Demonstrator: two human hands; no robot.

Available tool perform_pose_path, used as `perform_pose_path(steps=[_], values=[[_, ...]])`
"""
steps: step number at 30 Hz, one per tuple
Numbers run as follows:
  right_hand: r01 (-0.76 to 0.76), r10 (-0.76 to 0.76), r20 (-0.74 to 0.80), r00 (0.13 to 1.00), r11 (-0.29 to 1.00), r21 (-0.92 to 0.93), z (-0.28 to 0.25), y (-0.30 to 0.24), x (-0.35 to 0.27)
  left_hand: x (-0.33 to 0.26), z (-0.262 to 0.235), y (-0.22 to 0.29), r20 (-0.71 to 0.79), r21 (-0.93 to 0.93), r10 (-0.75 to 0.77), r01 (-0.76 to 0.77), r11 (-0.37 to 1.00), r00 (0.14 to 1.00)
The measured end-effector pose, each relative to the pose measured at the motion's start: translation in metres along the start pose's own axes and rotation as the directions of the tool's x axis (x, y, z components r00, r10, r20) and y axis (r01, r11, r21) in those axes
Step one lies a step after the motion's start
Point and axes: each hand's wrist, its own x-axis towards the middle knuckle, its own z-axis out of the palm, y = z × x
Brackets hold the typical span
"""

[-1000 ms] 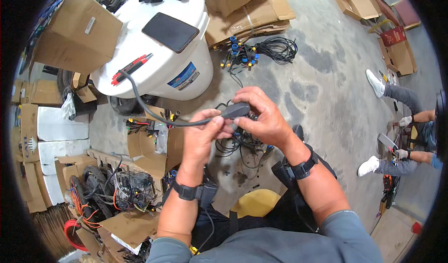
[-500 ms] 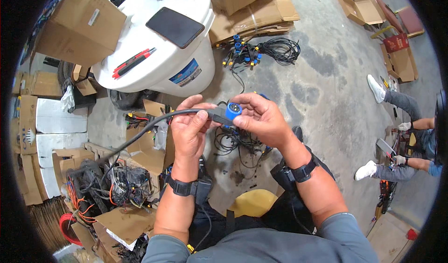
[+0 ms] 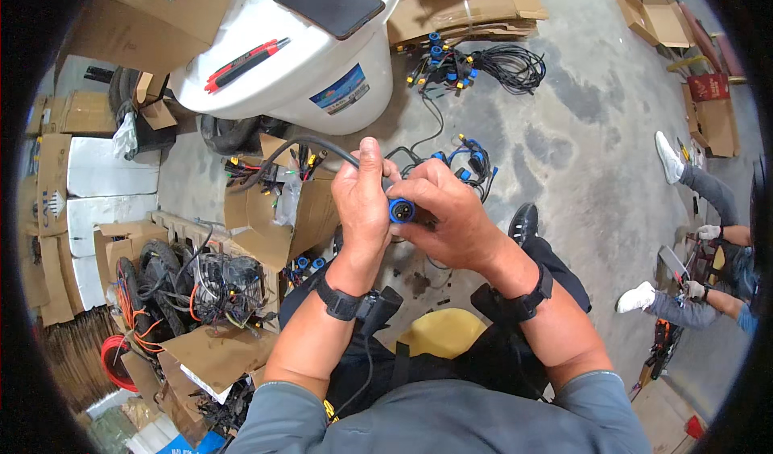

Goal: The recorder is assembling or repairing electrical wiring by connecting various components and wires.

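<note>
- Pinching the blue connector (image 3: 402, 210), held nearer than the white tub (image 3: 375, 63), the right grip (image 3: 447, 220) could slip if twisted.
- Left grip (image 3: 362, 203) holds its black cable (image 3: 312, 140); pulling could loosen the connector.

There are two bare hands (image 3: 361, 204), one held connector (image 3: 402, 210), one phone (image 3: 329, 3).

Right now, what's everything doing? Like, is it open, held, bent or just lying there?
Blue round cable connector: held, open end facing up, nothing plugged in
Black cable: bent in an arch
Left hand: curled around the cable
Right hand: pinching the connector
Smartphone: lying flat, screen dark
Red-and-black pens: lying side by side
White bucket: upright
Cardboard box: open, things inside
</note>
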Motion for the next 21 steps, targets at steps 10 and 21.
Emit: perform_pose_path(steps=[10,21], values=[[-0.174,0.168,0.050,0.984,0.971,0.162,-0.0085,-0.0026,-0.0002,-0.0003,-0.0033,0.0026,0.011,-0.037,0.165,-0.165,0.986,0.986],[-0.084,0.085,-0.027,0.996,0.996,0.023,-0.0075,-0.0021,0.0013,-0.0053,-0.0035,0.0027,0.020,0.052,0.269,-0.269,0.962,0.963]])
